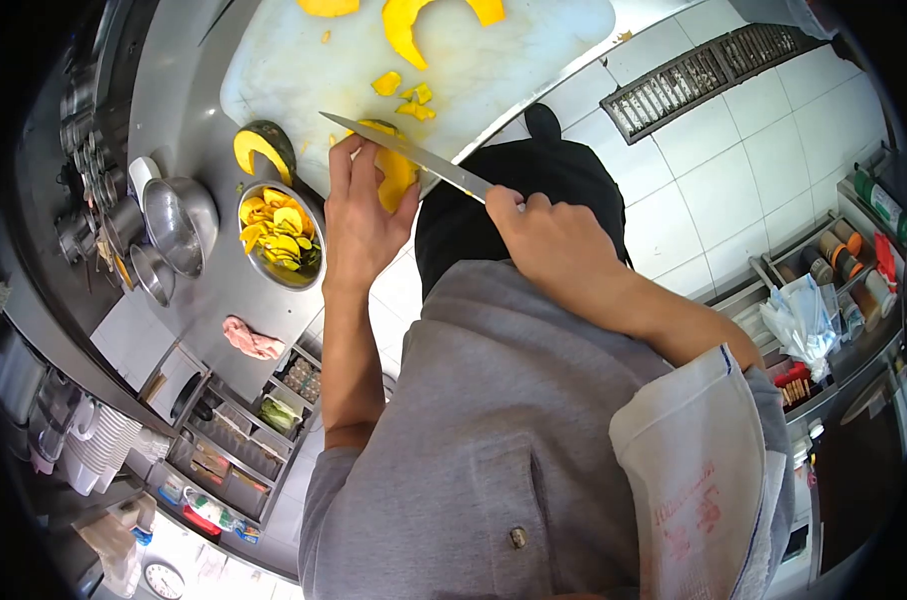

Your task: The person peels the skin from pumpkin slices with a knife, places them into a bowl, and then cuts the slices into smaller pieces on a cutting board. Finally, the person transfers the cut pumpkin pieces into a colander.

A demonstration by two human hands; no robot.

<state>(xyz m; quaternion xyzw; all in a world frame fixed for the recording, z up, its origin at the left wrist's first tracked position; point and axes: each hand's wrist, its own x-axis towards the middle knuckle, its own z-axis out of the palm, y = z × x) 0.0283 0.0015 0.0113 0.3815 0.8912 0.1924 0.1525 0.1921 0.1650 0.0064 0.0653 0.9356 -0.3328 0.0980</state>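
My right hand (554,240) is closed round the handle of a kitchen knife (429,160). Its long blade points to the upper left and lies across a piece of yellow pumpkin (399,183) near the cutting board's edge. Curled fingers of my left hand (362,222) press that piece from the side, close to the blade. Just beyond the blade, several small pumpkin bits (416,102) rest on the white cutting board (284,70). A curved pumpkin slice (404,35) lies farther up the board.
A metal bowl (317,262) of pumpkin pieces (279,230) stands left of my left hand, beside a green-skinned pumpkin wedge (264,150). Empty metal bowls (181,225) and a piece of raw meat (252,339) sit on the steel counter (199,300). A floor grate (709,75) is at right.
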